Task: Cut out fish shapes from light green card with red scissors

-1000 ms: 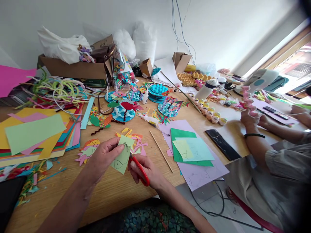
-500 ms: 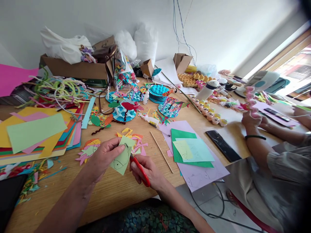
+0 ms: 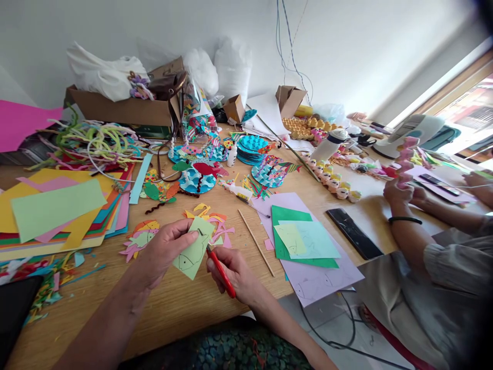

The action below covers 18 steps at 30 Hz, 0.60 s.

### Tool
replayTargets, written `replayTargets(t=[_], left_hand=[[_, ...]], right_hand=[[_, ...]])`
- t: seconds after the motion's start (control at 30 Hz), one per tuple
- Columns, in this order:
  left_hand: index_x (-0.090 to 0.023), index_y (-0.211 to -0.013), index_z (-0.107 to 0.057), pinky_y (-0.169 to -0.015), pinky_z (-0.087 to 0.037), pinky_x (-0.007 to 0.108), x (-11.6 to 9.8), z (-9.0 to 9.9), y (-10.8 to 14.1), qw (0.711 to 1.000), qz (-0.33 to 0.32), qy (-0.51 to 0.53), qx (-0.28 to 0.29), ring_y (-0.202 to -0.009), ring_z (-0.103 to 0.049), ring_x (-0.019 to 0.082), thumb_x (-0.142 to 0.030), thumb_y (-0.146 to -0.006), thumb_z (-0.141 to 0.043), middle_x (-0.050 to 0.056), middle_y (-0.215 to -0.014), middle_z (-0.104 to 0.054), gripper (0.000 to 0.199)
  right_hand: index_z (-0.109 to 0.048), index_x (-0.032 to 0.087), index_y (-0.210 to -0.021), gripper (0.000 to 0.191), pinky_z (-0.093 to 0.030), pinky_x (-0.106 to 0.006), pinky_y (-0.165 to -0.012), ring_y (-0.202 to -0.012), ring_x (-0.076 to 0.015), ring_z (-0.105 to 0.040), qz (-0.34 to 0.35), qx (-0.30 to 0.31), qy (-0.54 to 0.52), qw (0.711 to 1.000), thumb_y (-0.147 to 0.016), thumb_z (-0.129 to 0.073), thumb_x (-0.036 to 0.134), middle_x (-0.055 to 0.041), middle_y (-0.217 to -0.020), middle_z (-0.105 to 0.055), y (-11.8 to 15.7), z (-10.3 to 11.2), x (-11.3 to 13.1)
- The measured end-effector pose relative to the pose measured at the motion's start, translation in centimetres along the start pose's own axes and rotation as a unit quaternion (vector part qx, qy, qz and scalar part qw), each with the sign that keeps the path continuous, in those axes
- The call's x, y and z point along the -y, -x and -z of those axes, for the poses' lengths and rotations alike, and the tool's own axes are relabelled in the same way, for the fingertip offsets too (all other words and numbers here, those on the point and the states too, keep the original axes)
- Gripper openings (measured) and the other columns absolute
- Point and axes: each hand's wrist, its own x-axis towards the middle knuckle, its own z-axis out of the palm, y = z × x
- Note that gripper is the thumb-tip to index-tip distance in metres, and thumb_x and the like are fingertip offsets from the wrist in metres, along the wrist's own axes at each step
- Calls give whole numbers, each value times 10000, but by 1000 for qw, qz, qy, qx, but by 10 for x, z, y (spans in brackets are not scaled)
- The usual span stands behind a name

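Note:
My left hand (image 3: 169, 245) pinches a piece of light green paper (image 3: 191, 257) between thumb and fingers. A fish outline is drawn on the paper in dark line. Red-handled scissors (image 3: 222, 272) are gripped in my right hand (image 3: 234, 272), their blades at the paper's right edge. How far the blades are apart cannot be made out. Behind the paper lie orange, yellow and pink paper scraps (image 3: 221, 226). Left of my left hand are cut paper fish (image 3: 143, 237) in orange, pink and green.
A wooden stick (image 3: 256, 242) lies right of my hands, beside lilac paper (image 3: 323, 285) bearing green sheets (image 3: 279, 246). A black phone (image 3: 354, 234) is farther right. Stacked coloured paper (image 3: 57, 205) is at left. A co-worker's hands (image 3: 400, 198) hold a pink piece at the right.
The green paper has tilted slightly in my left hand, and the scissors' handles have turned a little. Otherwise both hands stay nearly in place.

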Motion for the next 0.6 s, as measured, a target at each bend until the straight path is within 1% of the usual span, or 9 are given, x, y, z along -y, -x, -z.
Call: replayTargets(t=[0.17,0.33,0.47,0.6], left_hand=[[-173,-870,-674,-518,-385,231,-2,0,0,1000,13,-6,9,-580,-515,148,-404,-704,-634,-6,-674,-610,288],[-166,-861,-674,-538,-398,232,-2,-2,0,999,12,10,33,-604,-538,148,-395,-700,-650,-2,-709,-627,281],[-167,-896,-680,-541,-399,234,-1,-3,0,999,15,11,30,-609,-545,151,-403,-699,-656,1,-720,-640,309],[-167,-892,-684,-556,-407,236,0,-3,0,1000,13,9,26,-629,-554,156,-399,-697,-661,4,-734,-648,304]], right_hand=[[-393,194,-598,393,-255,-198,-428,-482,-73,-313,9,-6,27,1000,-817,-536,487,53,-527,-353,0,0,1],[-402,192,-597,381,-260,-204,-443,-491,-78,-317,26,-8,27,999,-832,-513,471,49,-533,-365,0,-1,0],[-397,194,-601,383,-251,-207,-446,-488,-78,-308,32,-13,23,999,-836,-506,476,53,-527,-352,0,-1,0],[-383,197,-595,419,-252,-208,-445,-484,-76,-303,32,-13,23,999,-839,-490,520,53,-520,-348,0,-2,1]])
